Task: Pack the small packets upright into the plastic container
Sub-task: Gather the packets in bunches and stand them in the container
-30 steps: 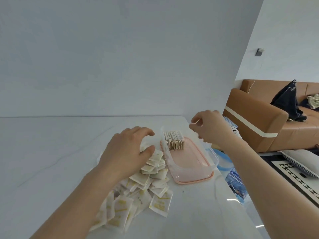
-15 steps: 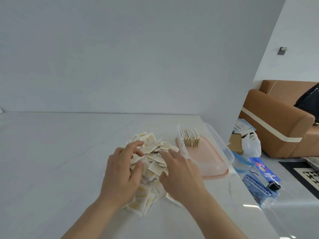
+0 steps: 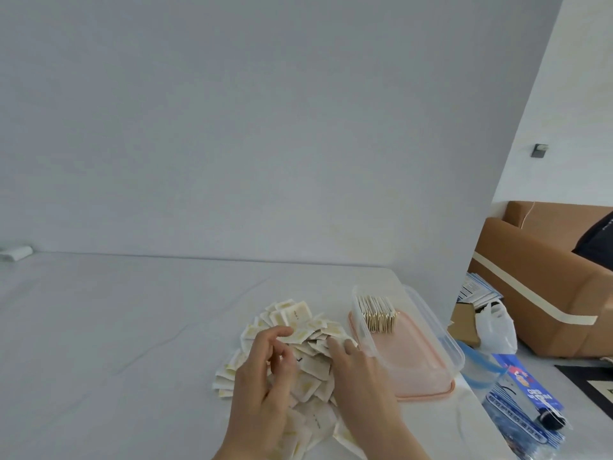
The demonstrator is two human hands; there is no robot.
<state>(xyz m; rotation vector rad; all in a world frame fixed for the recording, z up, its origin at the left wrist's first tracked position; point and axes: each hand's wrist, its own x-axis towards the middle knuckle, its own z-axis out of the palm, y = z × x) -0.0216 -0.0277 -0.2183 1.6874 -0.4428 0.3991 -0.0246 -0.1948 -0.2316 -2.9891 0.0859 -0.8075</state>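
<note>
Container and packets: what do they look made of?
Container: clear, glossy, seemingly rigid plastic; the pink base under it shows through the wall. Packets: cream, matte, thin flat sachets with yellow print; paper or a paper-faced laminate, the look leaves that open. Table: white with faint grey veins, marble-like stone or an imitation.

Home living room: tan sofa [image 3: 544, 290], patterned rug [image 3: 593, 383], white table [image 3: 99, 327].

Smooth, matt white table [image 3: 132, 327]; papery cream packets [image 3: 298, 315] with a slight sheen; clear glossy plastic container [image 3: 441, 336]; tan leather-look sofa [image 3: 537, 293]; thin white plastic bag [image 3: 496, 330].
</note>
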